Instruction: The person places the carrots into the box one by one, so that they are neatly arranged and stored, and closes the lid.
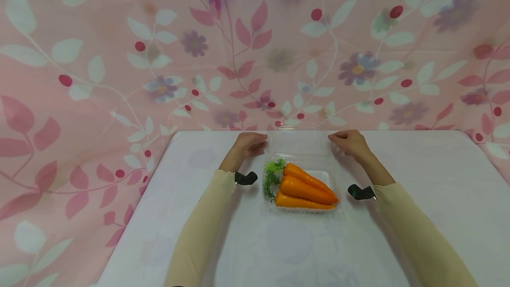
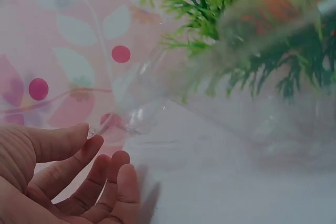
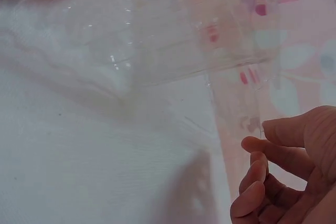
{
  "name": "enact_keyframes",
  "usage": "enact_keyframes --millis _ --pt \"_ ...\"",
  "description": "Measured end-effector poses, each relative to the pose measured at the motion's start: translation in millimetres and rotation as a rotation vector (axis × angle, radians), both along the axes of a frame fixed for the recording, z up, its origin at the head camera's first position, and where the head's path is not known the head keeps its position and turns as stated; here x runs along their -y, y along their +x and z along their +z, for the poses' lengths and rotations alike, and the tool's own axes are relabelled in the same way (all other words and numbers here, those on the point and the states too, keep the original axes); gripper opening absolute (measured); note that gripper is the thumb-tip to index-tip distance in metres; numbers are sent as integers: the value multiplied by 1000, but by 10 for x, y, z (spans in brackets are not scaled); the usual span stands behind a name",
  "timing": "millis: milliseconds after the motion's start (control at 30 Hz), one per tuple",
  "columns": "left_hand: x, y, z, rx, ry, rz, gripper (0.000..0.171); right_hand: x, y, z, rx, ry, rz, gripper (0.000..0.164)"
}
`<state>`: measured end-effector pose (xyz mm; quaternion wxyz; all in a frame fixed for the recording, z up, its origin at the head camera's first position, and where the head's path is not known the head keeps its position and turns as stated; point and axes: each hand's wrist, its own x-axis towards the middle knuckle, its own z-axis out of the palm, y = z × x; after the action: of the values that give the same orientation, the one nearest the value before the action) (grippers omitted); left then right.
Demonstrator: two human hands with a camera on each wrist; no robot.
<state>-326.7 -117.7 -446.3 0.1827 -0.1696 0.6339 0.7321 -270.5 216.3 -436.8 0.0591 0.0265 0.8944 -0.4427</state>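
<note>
A clear plastic clamshell box [image 1: 339, 191] lies on the table with its lid [image 1: 294, 142] raised at the back. Three orange carrots [image 1: 304, 189] lie side by side in the base, their green tops [image 1: 272, 177] at the left end. My left hand [image 1: 248, 144] pinches the lid's left edge between thumb and index finger; in the left wrist view the other fingers of that hand [image 2: 79, 182] curve loosely below. On the opposite side my right hand [image 1: 350, 144] pinches the lid's right edge, and the right wrist view shows its thumb and index fingertip [image 3: 253, 144] at the plastic.
A white-covered table [image 1: 199, 154] carries the box. Behind it hangs a pink floral cloth [image 1: 255, 48], close to the lid's upper edge. Black wrist-worn pieces [image 1: 246, 178] stick out from both sleeves beside the box.
</note>
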Motion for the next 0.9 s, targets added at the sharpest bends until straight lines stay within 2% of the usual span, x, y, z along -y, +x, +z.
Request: enact_keyframes --millis 100,200,333,433,667,900 --pt "-17 18 70 -26 10 12 13 -5 13 55 -38 14 -15 50" --pt "-33 46 155 -81 13 9 23 -17 39 123 -77 18 -27 49" --pt "-31 94 270 -177 -28 -35 29 -22 88 220 -129 -12 -32 49" --pt "-12 143 348 -258 -106 -77 29 -20 133 292 -167 -28 -20 49" --pt "29 301 510 -476 -361 -184 28 -81 286 445 -262 -10 13 42" --pt "124 473 602 -792 -592 -304 22 -146 488 580 -303 84 74 37"
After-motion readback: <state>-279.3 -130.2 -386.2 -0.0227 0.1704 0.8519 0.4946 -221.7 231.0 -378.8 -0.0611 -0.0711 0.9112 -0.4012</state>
